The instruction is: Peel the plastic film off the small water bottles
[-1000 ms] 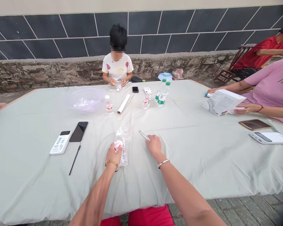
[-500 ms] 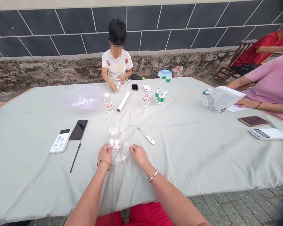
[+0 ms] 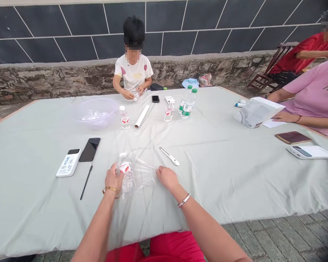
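Observation:
A small clear water bottle (image 3: 126, 168) with a red and white label stands or leans in front of me; which of the two is hard to tell through the film. My left hand (image 3: 113, 179) is closed around its left side. Thin clear plastic film (image 3: 144, 173) covers the bottle and stretches taut to the right. There my right hand (image 3: 167, 178) pinches the film's edge between thumb and fingers. Just beyond that hand a white utility knife (image 3: 169, 156) lies on the cloth.
A phone (image 3: 90, 150) and a white power bank (image 3: 68, 163) lie left. Farther back are a translucent basin (image 3: 95, 122), a white roll (image 3: 141, 116), small bottles (image 3: 124, 118) and green-capped bottles (image 3: 188, 105). One person (image 3: 133, 72) sits opposite, another in pink (image 3: 311, 91) at right.
My left hand and the bottle have shifted left. My right hand has moved slightly right, so the film between the hands is pulled wider and tighter.

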Motion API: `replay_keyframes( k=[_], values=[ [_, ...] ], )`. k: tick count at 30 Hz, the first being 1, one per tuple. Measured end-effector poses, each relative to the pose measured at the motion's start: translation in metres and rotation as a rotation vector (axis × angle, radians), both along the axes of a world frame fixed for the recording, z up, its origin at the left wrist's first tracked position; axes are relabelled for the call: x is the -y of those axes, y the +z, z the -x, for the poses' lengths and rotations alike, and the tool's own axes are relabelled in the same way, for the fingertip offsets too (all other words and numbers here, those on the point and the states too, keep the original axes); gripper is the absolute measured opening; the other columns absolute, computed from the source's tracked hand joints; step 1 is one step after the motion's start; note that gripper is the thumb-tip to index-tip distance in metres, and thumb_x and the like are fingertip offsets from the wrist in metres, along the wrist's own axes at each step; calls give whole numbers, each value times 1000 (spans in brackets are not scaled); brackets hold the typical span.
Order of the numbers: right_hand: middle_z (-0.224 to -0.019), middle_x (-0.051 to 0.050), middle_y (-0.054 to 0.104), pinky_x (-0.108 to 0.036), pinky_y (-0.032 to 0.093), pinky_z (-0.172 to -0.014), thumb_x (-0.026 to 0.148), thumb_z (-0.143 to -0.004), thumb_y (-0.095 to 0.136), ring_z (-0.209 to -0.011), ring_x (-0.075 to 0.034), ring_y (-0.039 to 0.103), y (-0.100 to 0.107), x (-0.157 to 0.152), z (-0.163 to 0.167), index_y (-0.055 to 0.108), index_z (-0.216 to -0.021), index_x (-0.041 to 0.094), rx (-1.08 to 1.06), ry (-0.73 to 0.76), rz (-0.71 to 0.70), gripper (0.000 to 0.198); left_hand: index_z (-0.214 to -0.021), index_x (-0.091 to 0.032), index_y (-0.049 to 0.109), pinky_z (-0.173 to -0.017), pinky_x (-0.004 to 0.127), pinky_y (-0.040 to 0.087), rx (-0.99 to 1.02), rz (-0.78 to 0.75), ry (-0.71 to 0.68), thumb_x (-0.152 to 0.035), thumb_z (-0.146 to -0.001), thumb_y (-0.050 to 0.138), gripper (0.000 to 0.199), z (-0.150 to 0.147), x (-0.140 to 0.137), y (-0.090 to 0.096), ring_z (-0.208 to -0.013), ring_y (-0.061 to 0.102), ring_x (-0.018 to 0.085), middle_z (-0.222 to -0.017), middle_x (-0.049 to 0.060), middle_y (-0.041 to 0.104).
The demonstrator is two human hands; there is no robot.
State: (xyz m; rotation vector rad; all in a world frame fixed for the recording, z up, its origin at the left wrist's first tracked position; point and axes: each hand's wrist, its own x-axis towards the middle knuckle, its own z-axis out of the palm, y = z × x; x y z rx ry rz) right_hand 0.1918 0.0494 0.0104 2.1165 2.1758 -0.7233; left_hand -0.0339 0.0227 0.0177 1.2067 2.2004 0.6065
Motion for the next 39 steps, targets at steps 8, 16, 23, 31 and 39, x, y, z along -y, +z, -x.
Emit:
replay_keyframes(
  k=[8,16,23,31,39],
  values=[
    [-87,-11,67,-28,38,-64,29,-92,34,-85,-23,62,2,-3,-10,62,-84,17,15,16,19,31,-139,-20,32,-84,34,45,-71,50,-45,-54,-67,62,85,4,-3,-2,-107,59,27,-124,16,54],
    [-72,-2,63,-23,36,-56,36,-83,49,-64,-15,58,-4,-14,-31,57,-76,19,-265,-177,19,20,-126,-19,51,-86,34,46,90,-66,111,-47,-85,40,51,17,9,-23,-98,62,23,-107,9,67],
    [-85,-4,63,-26,40,-62,31,-84,44,-69,-15,57,31,-3,-32,59,-100,20,-302,-284,-389,24,-112,-18,62,-95,32,41,125,-205,39,-34,-88,34,40,-2,5,-26,-113,56,22,-120,9,64],
    [-97,-12,68,-32,44,-69,65,-72,53,-89,-28,64,28,10,82,27,-142,12,-371,74,55,92,-81,-21,66,-64,27,48,240,-200,49,-27,-77,46,21,0,3,-39,-67,61,17,-72,1,68],
    [-103,-9,66,-33,48,-72,46,-65,68,-91,-26,64,12,-8,77,24,-143,17,-688,-113,222,94,-115,-15,53,-40,22,38,401,-247,202,-31,-81,35,41,12,4,-40,-42,43,9,-56,-6,42]
  ],
)
